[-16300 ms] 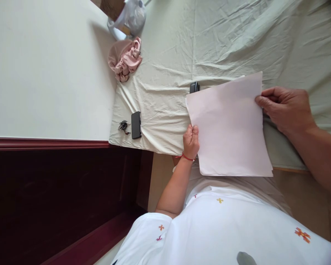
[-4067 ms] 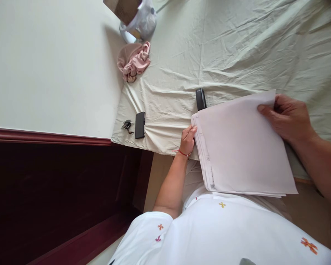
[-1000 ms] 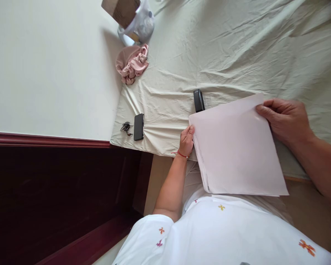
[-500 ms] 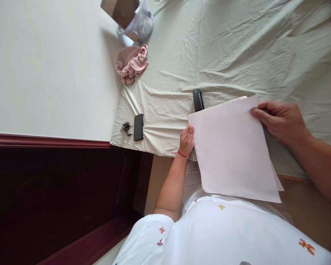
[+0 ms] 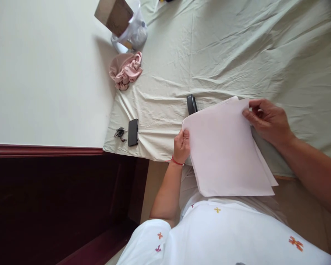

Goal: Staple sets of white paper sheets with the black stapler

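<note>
A creased, pale green cloth (image 5: pixel 165 103) spreads beside a white wall (image 5: pixel 43 73) with dark red trim (image 5: pixel 43 150). Across the cloth's near edge is a stack of papers (image 5: pixel 226 154); the left hand (image 5: pixel 182 145) pinches its left side, the right hand (image 5: pixel 270 119) its upper right corner. Leftward lie a phone (image 5: pixel 133 132), keys (image 5: pixel 120 133) and crumpled pink fabric (image 5: pixel 126 71).

The left hand (image 5: pixel 182 146) grips the left edge of the paper stack (image 5: pixel 223 162); the right hand (image 5: pixel 268 121) pinches the upper right corner of the top sheet (image 5: pixel 228 147). The stack partly hides a black stapler (image 5: pixel 192 103) on the cloth (image 5: pixel 165 106). A phone (image 5: pixel 133 132) lies farther left, beside keys (image 5: pixel 120 133).
</note>
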Demonstrator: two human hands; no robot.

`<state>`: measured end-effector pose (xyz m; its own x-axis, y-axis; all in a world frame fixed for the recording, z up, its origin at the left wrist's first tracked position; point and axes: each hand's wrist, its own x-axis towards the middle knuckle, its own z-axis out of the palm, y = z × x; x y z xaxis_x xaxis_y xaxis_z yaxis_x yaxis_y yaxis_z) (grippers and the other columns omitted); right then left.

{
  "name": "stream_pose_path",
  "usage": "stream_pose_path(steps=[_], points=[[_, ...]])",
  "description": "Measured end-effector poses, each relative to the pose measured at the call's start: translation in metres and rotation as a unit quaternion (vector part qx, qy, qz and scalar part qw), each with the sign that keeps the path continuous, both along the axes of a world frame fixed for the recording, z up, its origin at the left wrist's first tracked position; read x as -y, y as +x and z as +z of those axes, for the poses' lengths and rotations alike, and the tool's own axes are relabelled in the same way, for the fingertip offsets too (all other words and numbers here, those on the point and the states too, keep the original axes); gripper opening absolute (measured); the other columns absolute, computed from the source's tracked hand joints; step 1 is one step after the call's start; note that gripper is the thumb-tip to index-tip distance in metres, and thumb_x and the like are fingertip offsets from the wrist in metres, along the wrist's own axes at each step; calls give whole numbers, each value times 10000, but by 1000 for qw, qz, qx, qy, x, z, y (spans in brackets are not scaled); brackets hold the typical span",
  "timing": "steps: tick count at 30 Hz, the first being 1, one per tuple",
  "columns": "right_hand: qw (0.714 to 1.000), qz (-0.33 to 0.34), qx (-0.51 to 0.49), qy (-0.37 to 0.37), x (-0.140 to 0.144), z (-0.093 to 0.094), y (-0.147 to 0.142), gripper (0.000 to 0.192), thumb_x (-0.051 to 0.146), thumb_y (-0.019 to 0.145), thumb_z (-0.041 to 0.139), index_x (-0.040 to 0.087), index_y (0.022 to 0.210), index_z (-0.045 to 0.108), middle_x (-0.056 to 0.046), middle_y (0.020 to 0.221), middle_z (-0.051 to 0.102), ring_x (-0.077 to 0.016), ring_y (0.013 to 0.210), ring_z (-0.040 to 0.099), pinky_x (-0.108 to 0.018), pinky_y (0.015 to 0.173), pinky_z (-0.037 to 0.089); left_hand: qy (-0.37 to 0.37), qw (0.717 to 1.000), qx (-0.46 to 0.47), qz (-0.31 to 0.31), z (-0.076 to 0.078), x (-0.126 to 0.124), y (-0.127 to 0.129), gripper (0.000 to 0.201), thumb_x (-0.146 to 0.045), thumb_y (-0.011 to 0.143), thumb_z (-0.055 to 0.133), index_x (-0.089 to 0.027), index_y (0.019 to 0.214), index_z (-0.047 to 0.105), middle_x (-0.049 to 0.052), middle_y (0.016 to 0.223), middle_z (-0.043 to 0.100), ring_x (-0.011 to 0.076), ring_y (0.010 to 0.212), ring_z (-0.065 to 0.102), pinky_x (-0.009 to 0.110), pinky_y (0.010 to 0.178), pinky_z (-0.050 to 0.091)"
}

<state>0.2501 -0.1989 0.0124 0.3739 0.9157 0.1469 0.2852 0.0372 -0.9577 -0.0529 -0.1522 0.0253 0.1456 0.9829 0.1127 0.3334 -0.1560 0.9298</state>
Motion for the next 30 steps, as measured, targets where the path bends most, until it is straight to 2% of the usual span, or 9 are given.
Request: stream_pose_path(steps=[3,5,9,11,14,17,20,25,30], points=[[1000,4,-17,-1,0,1,3,489,552,882,800,265,1262,690,-59,1249,745,-161,956,659,-285,803,557,-3,998,48,45,6,5,0,560,-730,951,633,-212,737,623,-20,663,512,124,638,440,296,619,384],[994,42,-95,-23,1,3,3,623,622,865,811,275,1348,628,-71,1310,746,-177,1059,691,-294,883,580,-14,992,94,78,6,6,3,529,-727,925,674,-215,792,688,-6,734,612,138,716,550,285,688,469],[956,145,-235,-101,3,10,-1,666,674,880,784,285,1382,584,-62,1136,789,-192,923,732,-316,780,607,-59,975,184,113,-4,8,15,538,-748,865,735,-224,972,791,33,964,781,202,1043,721,315,962,573],[948,173,-241,-117,4,12,-2,580,670,893,770,278,1300,636,-49,1048,784,-184,829,709,-305,693,587,-86,963,225,124,-11,10,22,565,-757,836,761,-227,1028,807,44,1052,815,223,1164,733,331,1053,570],[957,171,-198,-127,5,9,-1,445,656,899,766,243,1057,709,-23,891,730,-147,727,625,-263,607,515,-127,939,285,145,-15,14,30,593,-758,800,797,-229,1067,812,61,1169,833,262,1308,713,365,1132,560],[956,165,-193,-146,5,8,1,392,609,916,754,226,1002,736,-17,837,697,-134,699,577,-254,588,477,-167,920,336,116,-8,13,30,571,-676,732,893,-241,1092,809,71,1204,837,315,1408,669,428,1197,541],[940,177,-238,-169,6,13,1,377,571,875,803,232,1034,758,-20,851,711,-142,727,602,-258,626,510,-196,906,372,43,3,5,26,589,-541,657,966,-278,1155,793,71,1262,821,366,1430,653,514,1220,525],[921,179,-272,-212,6,23,-1,458,617,782,884,233,988,741,1,804,680,-121,653,599,-236,553,501,-162,904,387,-77,7,-19,25,756,-442,631,959,-379,1342,709,38,1569,660,396,1507,573,579,1229,486],[930,178,-230,-226,4,22,1,559,735,762,851,223,931,702,9,767,639,-111,614,560,-219,480,442,-165,916,359,-76,-8,-28,25,548,-443,596,971,-302,1081,760,49,1305,773,367,1390,645,556,1206,494]])
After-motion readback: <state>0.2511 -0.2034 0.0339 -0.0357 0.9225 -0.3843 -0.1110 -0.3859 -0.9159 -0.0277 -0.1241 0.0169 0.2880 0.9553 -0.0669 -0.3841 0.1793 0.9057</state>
